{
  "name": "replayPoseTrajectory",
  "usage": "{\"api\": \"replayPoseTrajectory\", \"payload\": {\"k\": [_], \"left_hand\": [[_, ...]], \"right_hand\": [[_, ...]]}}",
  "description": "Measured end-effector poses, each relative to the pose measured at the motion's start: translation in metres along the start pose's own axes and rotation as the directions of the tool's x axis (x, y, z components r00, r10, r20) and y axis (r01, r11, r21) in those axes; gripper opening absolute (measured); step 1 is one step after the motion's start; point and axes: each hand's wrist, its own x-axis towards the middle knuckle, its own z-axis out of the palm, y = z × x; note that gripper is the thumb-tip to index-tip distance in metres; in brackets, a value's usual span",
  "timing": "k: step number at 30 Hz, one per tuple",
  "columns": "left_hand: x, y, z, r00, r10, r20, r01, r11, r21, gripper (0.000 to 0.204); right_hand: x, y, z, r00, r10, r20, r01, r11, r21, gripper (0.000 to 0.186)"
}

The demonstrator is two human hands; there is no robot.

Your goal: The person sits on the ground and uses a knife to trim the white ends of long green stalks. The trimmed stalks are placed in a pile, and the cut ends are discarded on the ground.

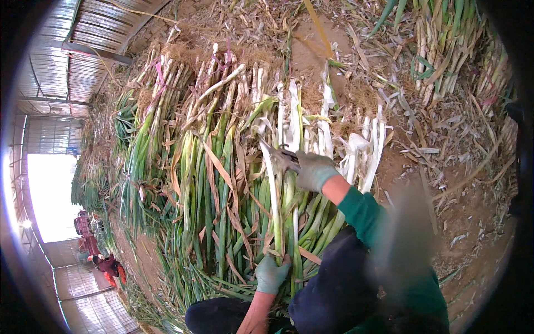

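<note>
A large spread of long green onions [222, 183] lies before me, white stalks and roots at the far end, green leaves toward me. My right hand [316, 170], in a pale green glove, is closed around dark metal shears [282, 156]. Their blades reach the white part of one green onion [273, 189]; whether they touch it I cannot tell. Nearer me, my left hand [271, 274], gloved alike, is closed on the leaf end of that green onion. To the right of it lie several peeled white stalks [350, 158].
Bundles with pink ties [160, 78] lie at the far left. Another bundle [448, 53] rests at the far right. Dry husks and soil [411, 161] cover the ground. A person [110, 267] is bent over by a red vehicle [86, 231] near the bright doorway [53, 195].
</note>
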Motion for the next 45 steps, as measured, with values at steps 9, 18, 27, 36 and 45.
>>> {"api": "replayPoseTrajectory", "payload": {"k": [9,18,27,36,45], "left_hand": [[-0.019,0.011,-0.019,0.981,-0.121,0.151,0.135,0.987,-0.092,0.049],[-0.045,-0.014,-0.011,0.939,-0.165,0.303,0.255,0.924,-0.287,0.048],[-0.059,-0.032,0.002,0.872,-0.196,0.449,0.480,0.524,-0.704,0.031],[-0.071,-0.021,-0.032,0.952,0.120,0.281,0.031,0.877,-0.480,0.030],[-0.074,-0.029,-0.042,0.832,-0.037,0.554,0.396,0.739,-0.545,0.040]], "right_hand": [[-0.037,0.010,0.016,0.996,-0.008,0.084,0.003,0.999,0.053,0.059],[0.011,0.005,0.007,0.999,0.012,-0.048,-0.012,1.000,0.004,0.040],[-0.035,0.024,0.037,0.996,-0.061,-0.061,0.064,0.997,0.044,0.059],[0.018,-0.002,0.001,0.999,-0.043,-0.018,0.042,0.999,-0.016,0.044],[-0.060,0.020,0.040,0.991,-0.125,-0.045,0.125,0.992,0.008,0.064]]}}
